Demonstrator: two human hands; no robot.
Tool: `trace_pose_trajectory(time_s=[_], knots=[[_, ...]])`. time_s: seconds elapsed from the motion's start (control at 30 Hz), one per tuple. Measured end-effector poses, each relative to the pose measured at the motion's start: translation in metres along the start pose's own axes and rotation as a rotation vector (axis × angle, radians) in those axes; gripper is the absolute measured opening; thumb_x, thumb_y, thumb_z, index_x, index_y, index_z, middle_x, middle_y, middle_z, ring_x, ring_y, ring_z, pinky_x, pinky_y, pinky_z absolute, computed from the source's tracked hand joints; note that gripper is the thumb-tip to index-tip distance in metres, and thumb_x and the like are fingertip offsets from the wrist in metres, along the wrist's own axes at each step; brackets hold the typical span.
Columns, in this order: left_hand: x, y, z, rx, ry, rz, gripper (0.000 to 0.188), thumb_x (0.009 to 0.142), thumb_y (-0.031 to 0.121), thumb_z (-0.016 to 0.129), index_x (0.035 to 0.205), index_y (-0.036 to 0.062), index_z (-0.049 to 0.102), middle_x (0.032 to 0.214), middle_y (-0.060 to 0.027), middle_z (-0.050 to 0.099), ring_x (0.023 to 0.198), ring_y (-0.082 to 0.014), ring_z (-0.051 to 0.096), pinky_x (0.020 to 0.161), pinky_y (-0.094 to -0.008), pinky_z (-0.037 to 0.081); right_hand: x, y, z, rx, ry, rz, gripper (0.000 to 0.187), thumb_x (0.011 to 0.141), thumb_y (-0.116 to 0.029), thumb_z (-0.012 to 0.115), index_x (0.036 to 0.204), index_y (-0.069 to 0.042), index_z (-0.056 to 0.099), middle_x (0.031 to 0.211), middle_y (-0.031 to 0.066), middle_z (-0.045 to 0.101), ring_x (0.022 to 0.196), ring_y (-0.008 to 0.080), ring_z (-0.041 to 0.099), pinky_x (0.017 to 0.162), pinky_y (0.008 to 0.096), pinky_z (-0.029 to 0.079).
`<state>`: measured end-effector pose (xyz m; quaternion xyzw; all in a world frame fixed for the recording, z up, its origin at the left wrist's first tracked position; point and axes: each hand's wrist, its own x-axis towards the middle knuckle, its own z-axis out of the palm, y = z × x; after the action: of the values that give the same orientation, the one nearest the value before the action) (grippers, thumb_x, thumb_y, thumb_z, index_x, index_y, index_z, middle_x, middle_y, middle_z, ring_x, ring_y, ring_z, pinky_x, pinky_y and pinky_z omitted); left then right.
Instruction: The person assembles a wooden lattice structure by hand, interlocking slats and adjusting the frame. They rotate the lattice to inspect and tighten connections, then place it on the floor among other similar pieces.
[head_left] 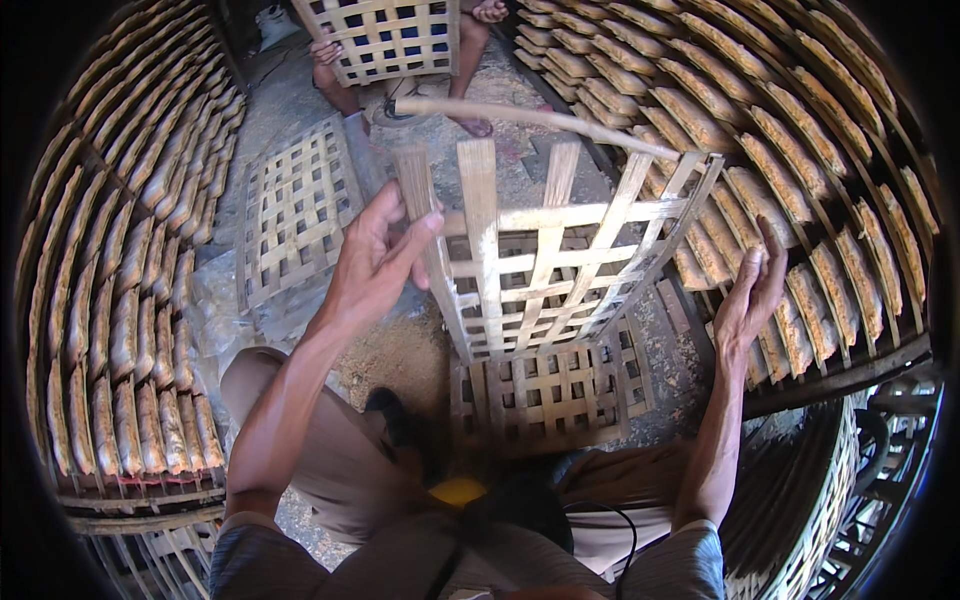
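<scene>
A woven bamboo lattice panel stands tilted in front of me, its pale slats crossing in an open grid. At its left edge my left hand is closed round the side slat, the thumb on the near face. Along the top runs a bamboo strip; it meets the panel at the right corner, while its left end sticks out free. My right hand is off to the right of the panel, fingers stretched out and holding nothing. Below the panel, another woven lattice shows between my knees.
Racks of pale orange-brown slabs rise at the left and right. Another lattice panel lies on the floor at left. Across from me, a person's hand holds a further lattice. Shavings litter the floor.
</scene>
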<state>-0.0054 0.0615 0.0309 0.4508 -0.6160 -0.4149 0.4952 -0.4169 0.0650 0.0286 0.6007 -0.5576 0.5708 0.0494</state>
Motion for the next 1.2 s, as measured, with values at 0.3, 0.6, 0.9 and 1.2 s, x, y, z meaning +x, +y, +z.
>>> trace_pose_trajectory(time_s=[0.3,0.6,0.9,1.2], knots=[[-0.02,0.014,0.007,-0.078,-0.214,0.105,0.024,0.102,0.008,0.063,0.125,-0.0002,0.06,0.111,-0.0106,0.067,0.064,-0.0079,0.064,0.051,-0.0241,0.052,0.038,-0.152,0.035,-0.317,-0.268,-0.551,0.036,0.103,-0.022,0.061,0.136,-0.008,0.064,0.139,0.0132,0.063,0.14,0.0318,0.051,0.12,0.0577,0.028],[-0.024,0.019,-0.019,0.22,-0.153,0.373,0.029,0.098,0.007,0.069,0.126,0.0004,0.067,0.11,-0.0122,0.073,0.099,-0.0191,0.071,0.086,-0.0315,0.055,0.018,-0.188,0.039,0.178,-0.556,-0.298,0.023,0.09,0.007,0.067,0.11,0.001,0.078,0.078,0.01,0.064,0.072,0.0137,0.061,0.069,0.0276,0.048],[-0.024,0.034,-0.014,0.026,-0.145,0.459,0.062,0.092,-0.007,0.067,0.15,0.0078,0.051,0.14,-0.0153,0.064,0.108,-0.0212,0.07,0.082,-0.0305,0.064,0.013,-0.186,0.036,0.184,-0.601,-0.366,0.028,0.083,0.01,0.069,0.108,0.001,0.079,0.078,0.0111,0.069,0.068,0.0157,0.062,0.065,0.028,0.049],[-0.02,0.027,-0.01,0.037,-0.139,0.635,0.054,0.087,-0.015,0.068,0.139,-0.001,0.058,0.139,-0.022,0.061,0.108,-0.0283,0.074,0.088,-0.0315,0.063,0.013,-0.183,0.035,0.18,-0.595,-0.409,0.029,0.081,0.01,0.069,0.106,0.001,0.079,0.078,0.0113,0.069,0.067,0.0166,0.064,0.063,0.0289,0.049]])
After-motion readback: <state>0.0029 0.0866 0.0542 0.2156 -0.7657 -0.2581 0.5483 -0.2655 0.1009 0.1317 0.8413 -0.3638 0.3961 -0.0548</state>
